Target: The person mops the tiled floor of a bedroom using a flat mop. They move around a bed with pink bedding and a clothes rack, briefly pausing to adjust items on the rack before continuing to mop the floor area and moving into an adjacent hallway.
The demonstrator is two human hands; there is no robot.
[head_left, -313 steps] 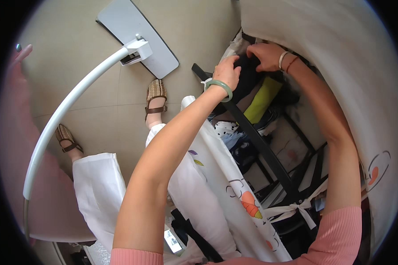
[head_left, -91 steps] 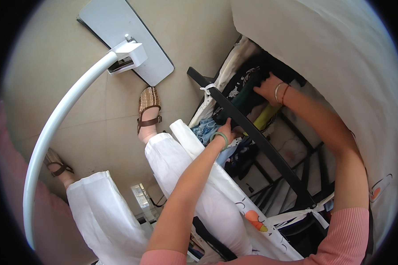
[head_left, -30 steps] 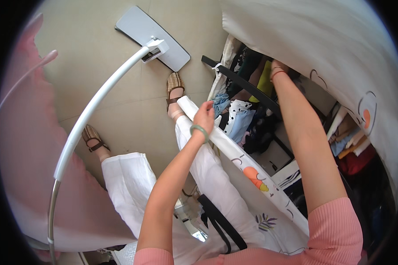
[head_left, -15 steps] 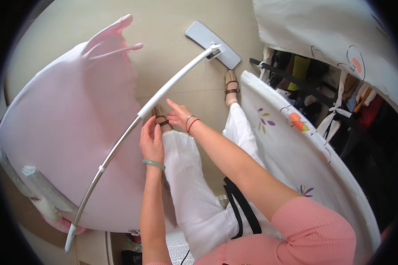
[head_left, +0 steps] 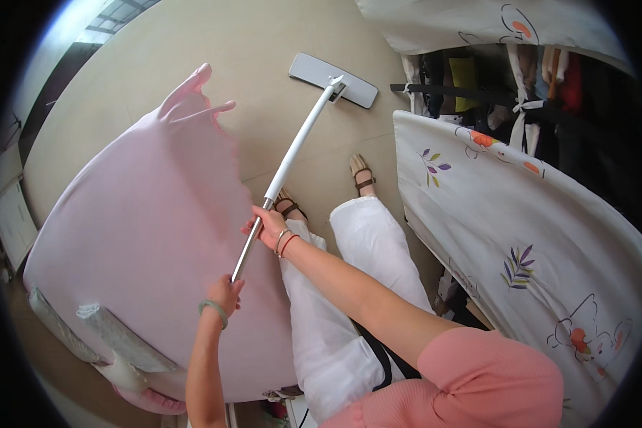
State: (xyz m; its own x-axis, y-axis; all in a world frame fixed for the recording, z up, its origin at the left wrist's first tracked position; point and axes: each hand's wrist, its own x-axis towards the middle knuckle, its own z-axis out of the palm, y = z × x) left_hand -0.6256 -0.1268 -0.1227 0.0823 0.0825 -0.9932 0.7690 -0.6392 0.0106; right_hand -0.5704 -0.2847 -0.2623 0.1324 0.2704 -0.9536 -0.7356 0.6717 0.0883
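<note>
I have the left hand [head_left: 223,296] closed around the mop [head_left: 297,147] low on its metal part, and the right hand [head_left: 269,227] wrapped around it farther up, just below the white section. The mop slants far and right, its flat head [head_left: 314,71] on the floor [head_left: 264,43] beyond two shoes [head_left: 362,175]. Left spreads pink cloth [head_left: 157,221]; right, a printed curtain [head_left: 471,221], clothes [head_left: 464,82] at its far side.

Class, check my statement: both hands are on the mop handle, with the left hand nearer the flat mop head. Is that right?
Not quite: the head view shows that the right hand is nearer the flat mop head, with the left hand farther back. Both are indeed on the mop handle.
</note>
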